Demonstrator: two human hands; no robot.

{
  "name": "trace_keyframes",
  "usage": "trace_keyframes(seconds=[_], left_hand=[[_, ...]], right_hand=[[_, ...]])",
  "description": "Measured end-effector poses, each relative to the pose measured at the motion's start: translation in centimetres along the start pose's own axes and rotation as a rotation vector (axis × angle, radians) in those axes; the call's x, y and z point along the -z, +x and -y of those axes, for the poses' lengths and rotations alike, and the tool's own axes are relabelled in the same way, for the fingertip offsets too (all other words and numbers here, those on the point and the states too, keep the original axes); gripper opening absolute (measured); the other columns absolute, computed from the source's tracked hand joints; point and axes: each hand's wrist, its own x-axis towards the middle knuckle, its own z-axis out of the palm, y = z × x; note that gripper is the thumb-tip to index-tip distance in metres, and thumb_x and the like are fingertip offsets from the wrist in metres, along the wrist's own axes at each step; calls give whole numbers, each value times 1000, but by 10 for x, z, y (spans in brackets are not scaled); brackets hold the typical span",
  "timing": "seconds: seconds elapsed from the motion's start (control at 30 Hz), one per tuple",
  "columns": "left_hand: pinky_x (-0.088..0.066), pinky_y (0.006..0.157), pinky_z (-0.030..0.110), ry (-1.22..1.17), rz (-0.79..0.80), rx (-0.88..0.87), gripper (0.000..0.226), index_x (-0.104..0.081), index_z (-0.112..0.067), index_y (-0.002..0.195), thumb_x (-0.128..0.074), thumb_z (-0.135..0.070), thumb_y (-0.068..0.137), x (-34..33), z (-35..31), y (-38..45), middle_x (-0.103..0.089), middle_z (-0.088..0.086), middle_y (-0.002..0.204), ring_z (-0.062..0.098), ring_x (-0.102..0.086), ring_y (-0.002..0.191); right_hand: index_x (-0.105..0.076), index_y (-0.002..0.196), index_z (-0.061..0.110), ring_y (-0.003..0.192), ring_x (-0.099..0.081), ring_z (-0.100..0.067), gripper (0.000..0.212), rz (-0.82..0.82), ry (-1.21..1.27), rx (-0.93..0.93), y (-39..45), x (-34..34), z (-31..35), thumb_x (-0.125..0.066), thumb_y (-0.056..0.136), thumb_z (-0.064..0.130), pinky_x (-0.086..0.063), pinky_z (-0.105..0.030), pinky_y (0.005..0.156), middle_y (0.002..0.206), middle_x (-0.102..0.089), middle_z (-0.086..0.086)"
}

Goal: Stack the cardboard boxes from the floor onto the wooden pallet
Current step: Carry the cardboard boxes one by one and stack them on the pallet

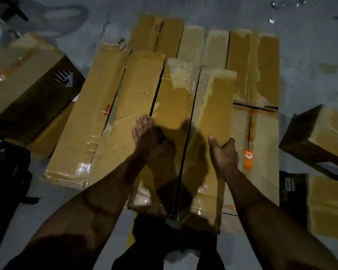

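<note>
Left of the central box (183, 133), we see a tilted box (25, 84) on the floor (310, 55), then a long box (98, 121) lying beside it. Our left hand (148, 137) rests flat on the central box's top, fingers (142, 121) straight, gripping nothing. Our right hand (224, 152) cups its right edge, palm up, fingers loosely curled. Right of it lie an orange-marked box (260, 145) and 2 more boxes (324, 131). Any pallet is hidden beneath.
</note>
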Motion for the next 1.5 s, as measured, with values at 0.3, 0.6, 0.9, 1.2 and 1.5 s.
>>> trace_keyframes(seconds=[0.3, 0.6, 0.9, 1.2, 1.5], left_hand=[[3, 122, 45, 114, 25, -49, 111, 5, -5, 158, -55, -66, 88, 0, 3, -6, 9, 13, 167, 30, 9, 154], [-6, 122, 46, 230, 132, -151, 111, 4, -7, 158, -45, -75, 86, 2, 41, -87, 2, 13, 167, 32, 2, 154], [-16, 123, 53, 304, 253, -243, 134, 2, -7, 158, -50, -89, 66, 3, 83, -151, -1, 14, 167, 36, -2, 153], [-14, 123, 40, 392, 203, -300, 103, -3, -9, 159, -61, -58, 89, 2, 93, -158, -4, 12, 167, 30, -4, 154], [-2, 122, 30, 478, 204, -305, 88, 5, 1, 157, -48, -43, 102, 8, 80, -162, 4, 16, 167, 28, 1, 155]], right_hand=[[-26, 147, 20, 122, -52, -42, 81, -1, -18, -36, -3, -2, -2, -51, 87, 69, -42, -51, 104, 136, -54, -18], [-1, 155, 33, 127, -46, -40, 86, 83, -116, 98, -97, 3, -54, -58, 92, 50, -43, -54, 100, 150, -35, -13], [-4, 157, 29, 134, -37, -43, 99, 183, -403, 185, -152, 4, -96, -65, 85, 59, -41, -51, 103, 161, -1, -13], [4, 156, 21, 142, -17, -46, 130, 239, -559, 312, -159, 3, -110, -75, 65, 71, -33, -55, 109, 159, 24, -13], [4, 157, 25, 137, -29, -45, 119, 262, -607, 340, -155, 13, -107, -83, 76, 34, -43, -53, 103, 160, 28, -9]])
